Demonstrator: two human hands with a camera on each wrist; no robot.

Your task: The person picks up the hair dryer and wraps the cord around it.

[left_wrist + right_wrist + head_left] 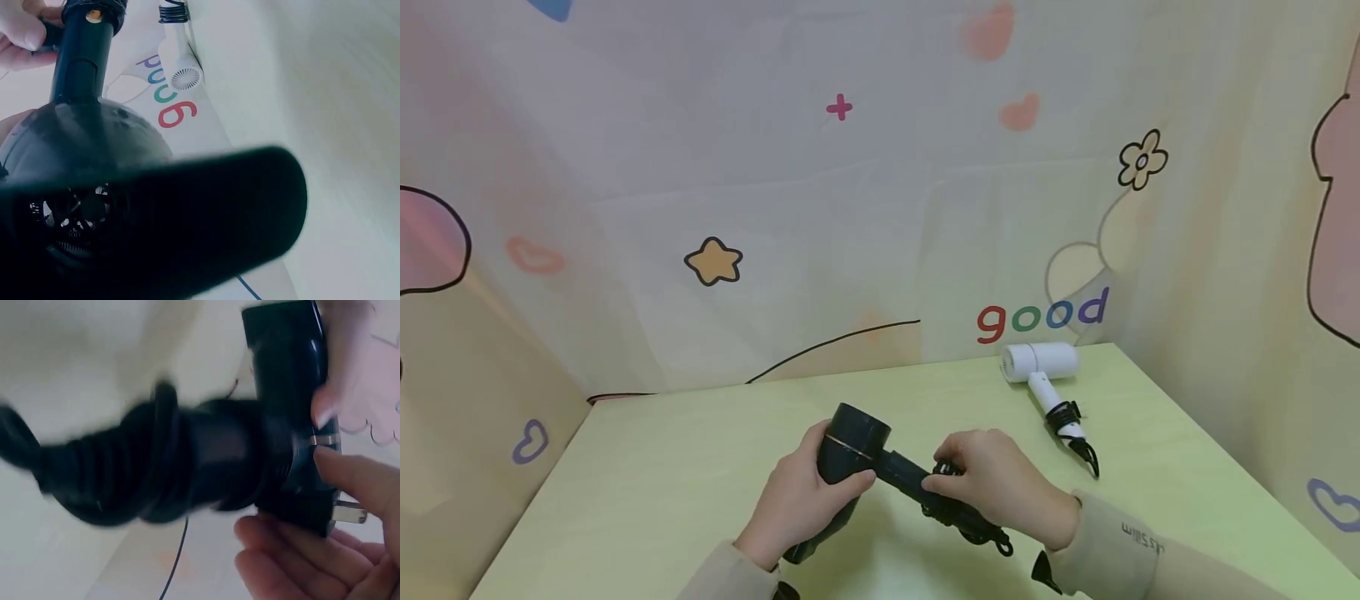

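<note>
A black hair dryer (854, 442) with a thin metallic band is held above the table, tilted, its handle (901, 475) slanting down to the right. My left hand (801, 500) grips the barrel, thumb across its near side. A flared nozzle (237, 212) fills the lower part of the left wrist view. Beside the handle my right hand (1000, 479) pinches the dark plug, whose metal prong (350, 514) shows in the right wrist view. Black cord (156, 462) is wound around the handle's lower end. The right palm is hidden in the head view.
A white hair dryer (1045, 363) lies at the table's back right, black cord (1063, 415) wrapped on its handle. Behind the pale green table (662, 467) hangs a printed curtain (820, 233), and curtain also closes off both sides.
</note>
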